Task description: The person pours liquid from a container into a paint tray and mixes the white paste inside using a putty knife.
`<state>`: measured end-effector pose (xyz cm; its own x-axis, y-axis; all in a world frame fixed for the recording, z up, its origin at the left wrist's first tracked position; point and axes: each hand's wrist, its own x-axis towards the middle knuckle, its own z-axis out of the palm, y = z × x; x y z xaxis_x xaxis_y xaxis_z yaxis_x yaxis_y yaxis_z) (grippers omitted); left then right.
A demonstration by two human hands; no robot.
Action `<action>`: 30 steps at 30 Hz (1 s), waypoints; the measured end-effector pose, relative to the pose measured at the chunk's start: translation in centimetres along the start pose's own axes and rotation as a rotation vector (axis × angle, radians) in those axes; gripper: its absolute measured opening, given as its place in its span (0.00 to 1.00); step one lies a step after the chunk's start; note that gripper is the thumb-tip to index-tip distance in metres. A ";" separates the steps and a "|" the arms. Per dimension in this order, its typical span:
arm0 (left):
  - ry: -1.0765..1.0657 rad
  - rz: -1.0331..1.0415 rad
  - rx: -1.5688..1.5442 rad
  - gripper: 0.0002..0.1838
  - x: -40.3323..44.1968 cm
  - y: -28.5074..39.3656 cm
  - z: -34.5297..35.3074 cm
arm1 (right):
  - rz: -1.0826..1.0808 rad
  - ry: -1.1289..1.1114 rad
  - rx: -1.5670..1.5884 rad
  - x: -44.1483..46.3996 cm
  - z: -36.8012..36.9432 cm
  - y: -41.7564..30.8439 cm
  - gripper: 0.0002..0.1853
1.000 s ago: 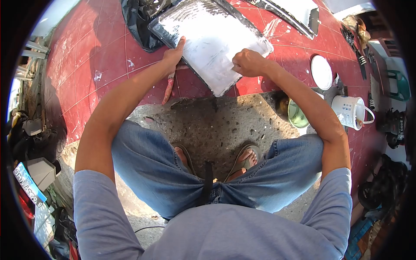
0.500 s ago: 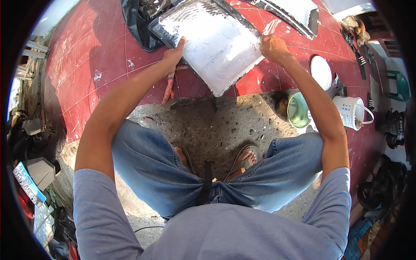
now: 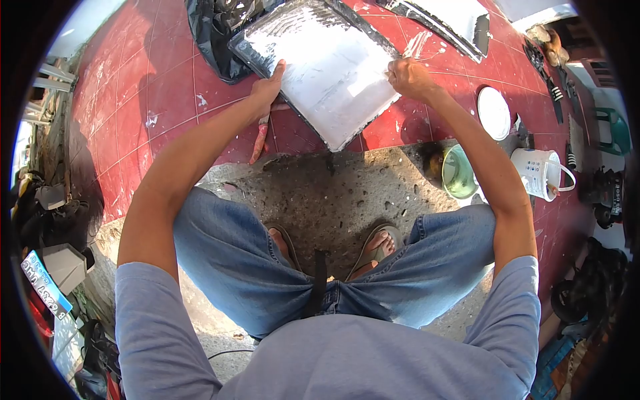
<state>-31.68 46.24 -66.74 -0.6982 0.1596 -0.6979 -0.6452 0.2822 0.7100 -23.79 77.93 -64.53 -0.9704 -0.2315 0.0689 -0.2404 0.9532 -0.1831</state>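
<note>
In front of my knees, a flat dark-edged panel (image 3: pixel 327 80) lies turned with one corner toward me. Its face is coated with wet-looking white material, thinner and streaked near the far left. My left hand (image 3: pixel 268 91) grips the panel's left edge, thumb on top and the other fingers out of sight below. At the right edge, my right hand (image 3: pixel 411 79) has its fingers curled and pressed together over the white surface; whether something small is in them is hidden. A tool with a red-pink handle (image 3: pixel 260 140) lies under my left wrist.
A second white-coated panel (image 3: pixel 453 20) lies at the far right, a black plastic bag (image 3: pixel 217 47) at the far left. To the right are a round white lid (image 3: pixel 493 113), a greenish container (image 3: pixel 459 172) and a white bucket (image 3: pixel 533 170). The red tiled floor (image 3: pixel 120 127) ends at rough concrete.
My right hand has shifted slightly left and down, from the panel's right edge onto its white face. My left hand keeps its place on the left edge.
</note>
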 end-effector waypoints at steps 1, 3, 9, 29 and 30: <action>-0.006 0.002 -0.003 0.37 0.1 0.0 0.0 | 0.037 -0.059 0.089 0.2 -1.5 -1.8 0.13; -0.017 0.001 -0.010 0.38 0.5 -0.3 -0.2 | 0.058 -0.123 0.179 0.9 -3.2 -1.8 0.12; 0.012 0.002 0.007 0.39 -0.3 0.2 0.1 | 0.102 -0.025 -0.020 0.9 -1.7 -1.3 0.13; -0.009 0.009 0.002 0.39 0.0 -0.1 -0.1 | 0.024 -0.124 0.018 0.9 -3.2 -0.6 0.10; -0.010 0.002 0.000 0.39 -0.1 0.0 0.0 | 0.045 -0.157 0.065 1.0 -4.0 -0.9 0.10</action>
<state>-31.60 46.22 -66.61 -0.6965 0.1694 -0.6973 -0.6438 0.2816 0.7115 -24.43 77.56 -60.41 -0.9708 -0.2211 -0.0936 -0.1927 0.9500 -0.2458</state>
